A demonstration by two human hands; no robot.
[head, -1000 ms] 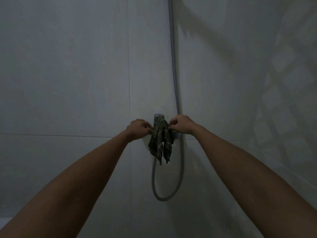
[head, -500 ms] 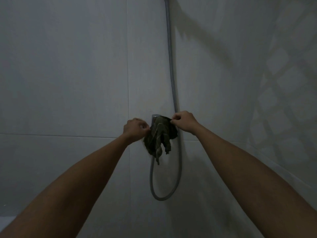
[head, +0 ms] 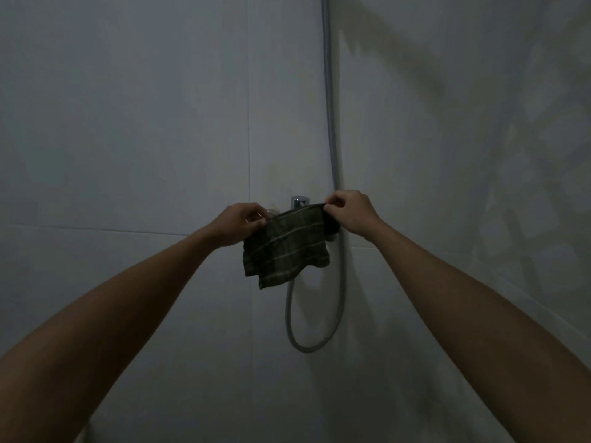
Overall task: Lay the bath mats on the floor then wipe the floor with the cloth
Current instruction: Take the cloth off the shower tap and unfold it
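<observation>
Dim tiled wall (head: 128, 123) fills the frame, shower hose (head: 332, 123) looping down right of centre. Mid-frame, the checked cloth (head: 284, 247) hangs spread in front of the tap (head: 299, 201), left hand (head: 240, 223) and right hand (head: 350, 212) each pinching a top corner. Looks like cloth prep; next it needs carrying down to the floor.

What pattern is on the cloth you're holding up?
The cloth is dark olive-green with thin pale check lines, seen in the head view, the only one.

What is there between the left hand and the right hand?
In the head view, the dark plaid cloth spans from the left hand to the right hand, covering most of the chrome tap.
</observation>
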